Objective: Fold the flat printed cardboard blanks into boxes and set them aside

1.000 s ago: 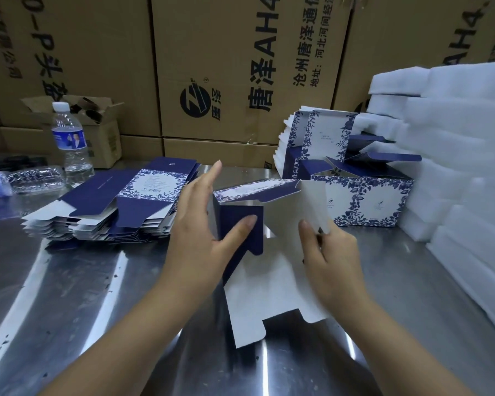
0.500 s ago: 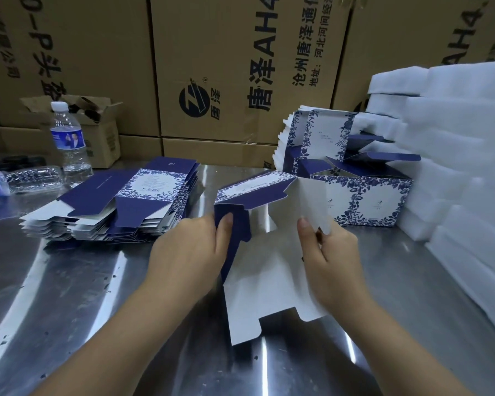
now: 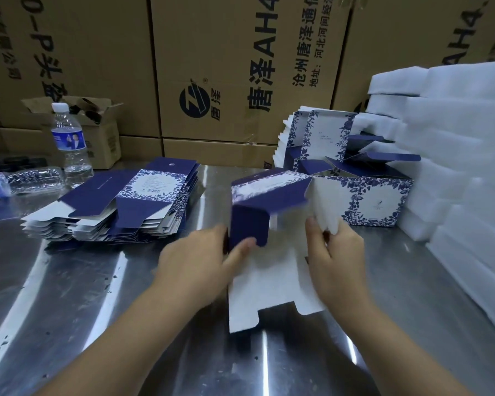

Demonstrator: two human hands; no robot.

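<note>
Both my bare forearms reached in from the near edge of the table, angled toward each other. My left grip lay knuckles up, slightly blurred. Its thumb pressed the front of a dark flap of the cardboard blank, with the fingers tucked behind the flap. My right grip held the blank's white panel, thumb upright against it and fingers curled over its edge.

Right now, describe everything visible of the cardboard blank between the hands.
The cardboard blank is thin printed card, half folded: white inside facing the camera, navy outside with a floral band on top. Its lower edge is notched. It stands tilted over the steel table. The left hand pinches a navy side flap; the right hand grips the white right panel. Its top is blurred.
</note>
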